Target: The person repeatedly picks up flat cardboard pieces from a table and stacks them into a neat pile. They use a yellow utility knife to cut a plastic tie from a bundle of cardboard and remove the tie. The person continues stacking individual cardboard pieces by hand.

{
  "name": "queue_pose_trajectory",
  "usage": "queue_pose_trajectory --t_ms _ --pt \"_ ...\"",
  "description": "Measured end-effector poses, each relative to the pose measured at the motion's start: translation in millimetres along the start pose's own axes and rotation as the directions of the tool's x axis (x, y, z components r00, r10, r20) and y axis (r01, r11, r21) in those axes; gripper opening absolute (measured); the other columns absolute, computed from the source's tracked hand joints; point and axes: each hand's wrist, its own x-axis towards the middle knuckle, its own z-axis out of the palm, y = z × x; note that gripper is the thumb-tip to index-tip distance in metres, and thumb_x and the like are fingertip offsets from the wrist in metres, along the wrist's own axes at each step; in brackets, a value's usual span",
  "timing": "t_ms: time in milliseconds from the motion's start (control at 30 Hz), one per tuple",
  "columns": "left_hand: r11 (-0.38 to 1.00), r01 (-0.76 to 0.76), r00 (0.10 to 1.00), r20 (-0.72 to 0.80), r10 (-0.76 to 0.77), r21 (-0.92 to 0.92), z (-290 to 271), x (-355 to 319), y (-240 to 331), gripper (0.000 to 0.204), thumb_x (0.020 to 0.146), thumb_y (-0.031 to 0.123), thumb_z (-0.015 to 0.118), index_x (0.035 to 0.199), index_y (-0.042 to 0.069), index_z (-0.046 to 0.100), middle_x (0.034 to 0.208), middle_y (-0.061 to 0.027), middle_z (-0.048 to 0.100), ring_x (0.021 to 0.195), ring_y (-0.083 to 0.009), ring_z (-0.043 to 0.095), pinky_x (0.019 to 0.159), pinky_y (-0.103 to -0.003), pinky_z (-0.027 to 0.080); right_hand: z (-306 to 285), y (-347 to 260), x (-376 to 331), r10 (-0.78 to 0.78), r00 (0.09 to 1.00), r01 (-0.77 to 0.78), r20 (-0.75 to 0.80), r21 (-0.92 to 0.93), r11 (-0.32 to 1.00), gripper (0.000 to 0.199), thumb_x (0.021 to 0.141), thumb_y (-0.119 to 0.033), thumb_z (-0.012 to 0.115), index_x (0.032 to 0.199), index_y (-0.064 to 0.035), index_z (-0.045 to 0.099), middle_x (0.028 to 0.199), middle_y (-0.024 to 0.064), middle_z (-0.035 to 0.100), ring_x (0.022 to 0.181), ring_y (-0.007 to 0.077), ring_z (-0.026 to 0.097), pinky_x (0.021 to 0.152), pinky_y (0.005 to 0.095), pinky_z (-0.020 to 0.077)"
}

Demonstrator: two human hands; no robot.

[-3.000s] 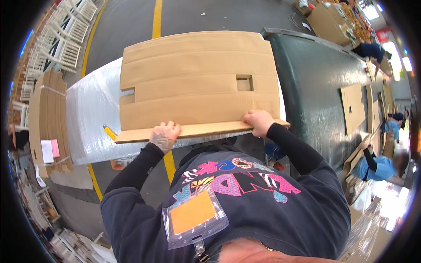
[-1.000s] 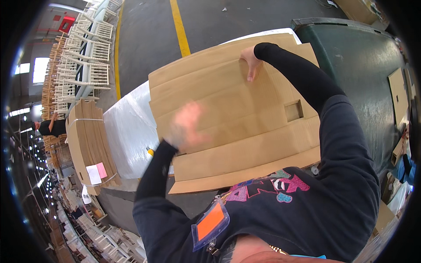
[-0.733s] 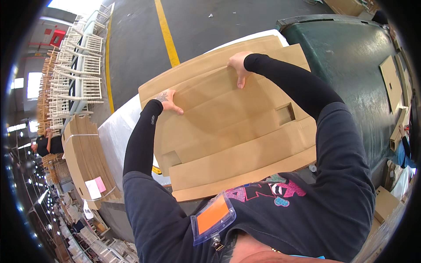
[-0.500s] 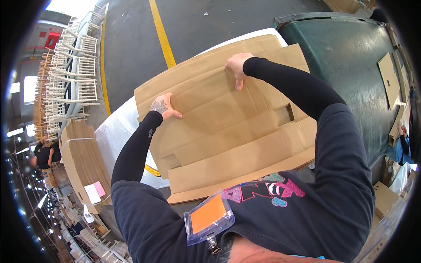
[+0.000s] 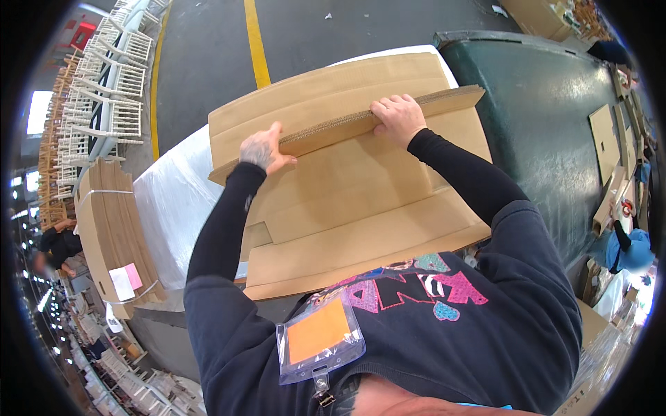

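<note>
A large brown cardboard sheet (image 5: 333, 187) with creases and cut slots lies across in front of me. Running crosswise over it, a folded-up cardboard flap (image 5: 326, 136) stands with its corrugated edge showing. My left hand (image 5: 265, 148) grips this flap toward its left end, thumb apart at the top. Farther right, my right hand (image 5: 399, 119) closes over the same raised edge with bent fingers. Beyond the flap, another stretch of flat cardboard (image 5: 305, 91) shows. Parts of both hands' fingers are hidden by the board.
Film-wrapped white material (image 5: 177, 201) lies under and left of the sheet. A strapped cardboard bundle (image 5: 104, 236) stands at left, near stacked white chairs (image 5: 114, 97). To the right is a dark green surface (image 5: 534, 132). Other people work at both far sides.
The cardboard flap has come up from lying flat and now stands raised. My right hand has turned and moved slightly nearer, its fingers now over the edge.
</note>
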Motion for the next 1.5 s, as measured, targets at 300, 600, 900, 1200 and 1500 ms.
queue_pose_trajectory --t_ms 300,600,900,1200,1500 --pt "0.986 -0.164 0.955 -0.244 0.169 0.040 -2 82 21 0.051 0.068 0.037 0.084 0.107 0.009 0.068 0.105 -0.0126 0.071 0.106 -0.0307 0.066 0.087 -0.043 0.053 16 -102 -10 -0.804 0.578 0.799 -0.143 0.299 0.521 0.041 0.090 -0.021 0.061 0.131 -0.0159 0.056 0.137 0.0176 0.048 0.132 0.0332 0.047 0.111 0.0427 0.0423" --pt "0.986 -0.149 0.981 -0.115 0.157 0.075 -16 104 29 0.051 0.070 0.039 0.082 0.108 0.007 0.068 0.108 -0.0137 0.070 0.107 -0.0310 0.066 0.089 -0.043 0.053 72 -122 21 -0.843 0.537 0.777 -0.036 0.410 0.478 0.039 0.093 -0.027 0.057 0.129 -0.0107 0.053 0.144 0.0131 0.045 0.141 0.0272 0.037 0.119 0.0426 0.0307" --pt "0.993 -0.108 0.847 -0.519 0.114 0.043 2 -24 90 0.010 0.077 0.020 0.065 0.079 0.010 0.064 0.084 -0.0109 0.065 0.085 -0.0261 0.066 0.072 -0.037 0.052 92 -119 5 -0.842 0.477 0.738 0.251 0.406 0.539 0.042 0.093 -0.026 0.055 0.132 -0.0117 0.053 0.140 0.0120 0.051 0.134 0.0258 0.046 0.115 0.0420 0.0353" --pt "0.973 -0.151 0.637 -0.736 0.230 0.174 15 -60 89 0.008 0.082 0.018 0.060 0.088 0.012 0.061 0.083 -0.0059 0.061 0.084 -0.0251 0.063 0.072 -0.039 0.051 101 -142 -8 -0.358 0.852 0.103 0.383 0.547 0.831 0.039 0.088 -0.026 0.057 0.126 -0.0175 0.060 0.126 0.0132 0.060 0.105 0.0274 0.063 0.090 0.0437 0.0517" --pt "0.907 -0.348 0.701 -0.576 0.420 0.237 -68 -56 121 0.042 0.062 0.035 0.087 0.079 0.007 0.060 0.080 -0.0108 0.064 0.077 -0.0336 0.065 0.066 -0.044 0.051 -213 -20 -101 0.057 0.955 -0.129 -0.292 -0.233 0.964 0.105 0.060 -0.054 0.086 0.148 -0.0198 0.041 0.146 0.0137 0.042 0.143 0.0341 0.029 0.113 0.0613 0.0258"
